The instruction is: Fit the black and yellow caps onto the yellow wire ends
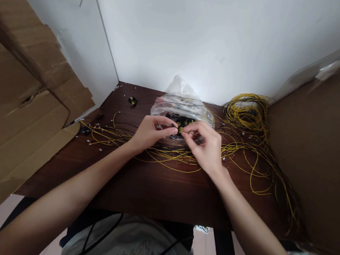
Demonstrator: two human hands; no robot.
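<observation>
My left hand (pixel 153 132) and my right hand (pixel 205 143) meet over the middle of the table, each with thumb and fingertips pinched together. Between them is a small black-and-yellow piece (pixel 180 130), held from both sides; it is too small to make out its exact kind. Just behind the fingers lies a clear plastic bag (pixel 179 91), its mouth facing me, with several small black and yellow parts (pixel 186 120) in it. Under and beside my hands runs a loose bundle of thin yellow and black wires (pixel 169 155).
A coil of yellow and black wire (pixel 245 110) lies at the back right of the dark wooden table (pixel 149 188). One small black-and-yellow part (pixel 132 101) sits at the back left. Cardboard (pixel 15 122) stands at left, a large brown box (pixel 322 144) at right, a white wall (pixel 202 35) behind.
</observation>
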